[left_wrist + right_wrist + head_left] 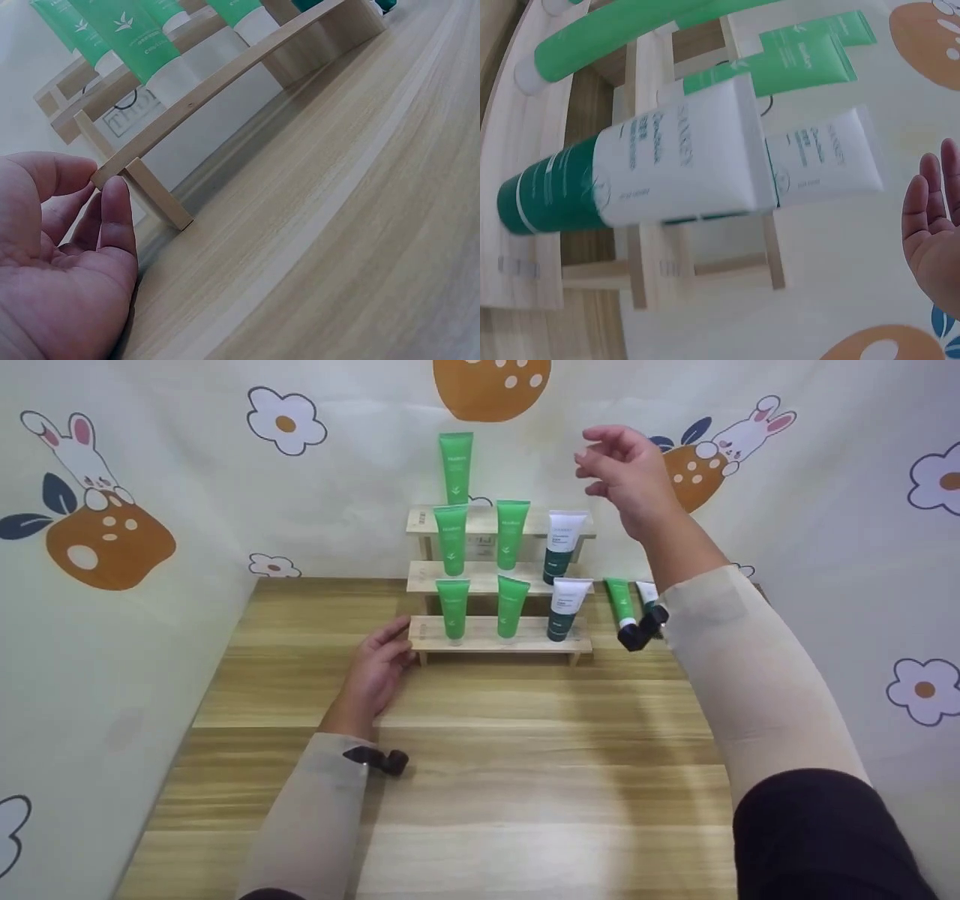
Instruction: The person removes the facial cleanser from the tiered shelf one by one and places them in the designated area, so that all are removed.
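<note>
A three-tier wooden display rack point(487, 645) stands against the backdrop. My left hand point(376, 671) pinches the left end of its lowest shelf point(202, 94), thumb and fingertips at the corner. On the top tier stands one green tube point(456, 469). The middle tier bears two green tubes and a white-and-dark-green tube point(562, 544). Below, the lowest tier holds two green tubes and another white-and-dark-green tube point(637, 161). My right hand point(626, 472) is raised in the air right of the top tier, fingers loosely bent and holding nothing.
Right of the rack, a green tube point(620, 598) and a white-and-dark tube point(647, 592) lie on the wood-grain table point(480, 780), the latter partly hidden by the right forearm. A patterned backdrop point(360, 502) encloses the table at the back and sides.
</note>
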The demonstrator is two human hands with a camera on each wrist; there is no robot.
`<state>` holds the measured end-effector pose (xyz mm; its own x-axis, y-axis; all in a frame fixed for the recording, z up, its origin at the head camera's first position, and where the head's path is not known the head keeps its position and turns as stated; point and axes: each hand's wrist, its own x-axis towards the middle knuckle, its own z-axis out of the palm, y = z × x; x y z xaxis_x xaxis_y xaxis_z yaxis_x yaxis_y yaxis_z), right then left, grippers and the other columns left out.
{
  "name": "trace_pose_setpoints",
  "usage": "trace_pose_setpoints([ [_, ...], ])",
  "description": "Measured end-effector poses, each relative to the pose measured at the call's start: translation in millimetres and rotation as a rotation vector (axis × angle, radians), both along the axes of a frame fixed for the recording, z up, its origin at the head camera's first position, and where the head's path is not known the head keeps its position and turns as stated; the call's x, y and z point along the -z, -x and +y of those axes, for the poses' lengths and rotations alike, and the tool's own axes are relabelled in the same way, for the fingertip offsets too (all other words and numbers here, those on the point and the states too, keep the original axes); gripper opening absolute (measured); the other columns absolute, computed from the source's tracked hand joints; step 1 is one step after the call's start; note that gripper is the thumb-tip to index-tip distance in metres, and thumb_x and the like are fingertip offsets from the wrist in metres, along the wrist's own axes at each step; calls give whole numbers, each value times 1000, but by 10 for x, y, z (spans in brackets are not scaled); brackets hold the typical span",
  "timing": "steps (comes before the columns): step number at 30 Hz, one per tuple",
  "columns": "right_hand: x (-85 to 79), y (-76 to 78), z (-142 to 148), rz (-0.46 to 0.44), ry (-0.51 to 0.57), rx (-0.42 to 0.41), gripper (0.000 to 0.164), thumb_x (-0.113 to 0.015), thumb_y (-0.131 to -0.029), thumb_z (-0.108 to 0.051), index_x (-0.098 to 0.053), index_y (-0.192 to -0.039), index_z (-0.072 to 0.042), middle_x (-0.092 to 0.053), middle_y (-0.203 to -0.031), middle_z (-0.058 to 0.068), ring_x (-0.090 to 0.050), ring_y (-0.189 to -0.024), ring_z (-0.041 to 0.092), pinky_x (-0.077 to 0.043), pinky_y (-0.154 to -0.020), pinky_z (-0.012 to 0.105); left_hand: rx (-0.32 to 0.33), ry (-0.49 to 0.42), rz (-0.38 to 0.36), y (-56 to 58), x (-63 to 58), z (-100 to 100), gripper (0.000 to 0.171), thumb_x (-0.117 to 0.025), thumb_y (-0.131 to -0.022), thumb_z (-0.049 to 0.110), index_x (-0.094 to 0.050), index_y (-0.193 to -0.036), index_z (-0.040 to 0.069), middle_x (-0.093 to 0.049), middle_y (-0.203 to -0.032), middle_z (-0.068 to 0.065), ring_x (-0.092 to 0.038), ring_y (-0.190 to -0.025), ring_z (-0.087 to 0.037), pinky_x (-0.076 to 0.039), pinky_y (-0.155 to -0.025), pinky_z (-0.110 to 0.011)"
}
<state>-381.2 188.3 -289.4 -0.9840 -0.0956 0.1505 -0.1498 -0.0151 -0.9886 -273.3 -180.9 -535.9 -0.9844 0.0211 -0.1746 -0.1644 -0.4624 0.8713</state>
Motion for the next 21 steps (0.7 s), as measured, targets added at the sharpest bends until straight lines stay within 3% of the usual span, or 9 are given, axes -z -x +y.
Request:
trace_pose_setpoints([
  [21,-166,138,-849,2,-148,-106,39,-79,-98,-21,-67,-135,-18,-70,-119,1,-69,-116,24,-59,-101,38,-18,-11,14,2,26,0,52,-56,-101,-8,-52,-153,-1,-54,-158,-6,-65,-92,-11,-57,-84,-23],
])
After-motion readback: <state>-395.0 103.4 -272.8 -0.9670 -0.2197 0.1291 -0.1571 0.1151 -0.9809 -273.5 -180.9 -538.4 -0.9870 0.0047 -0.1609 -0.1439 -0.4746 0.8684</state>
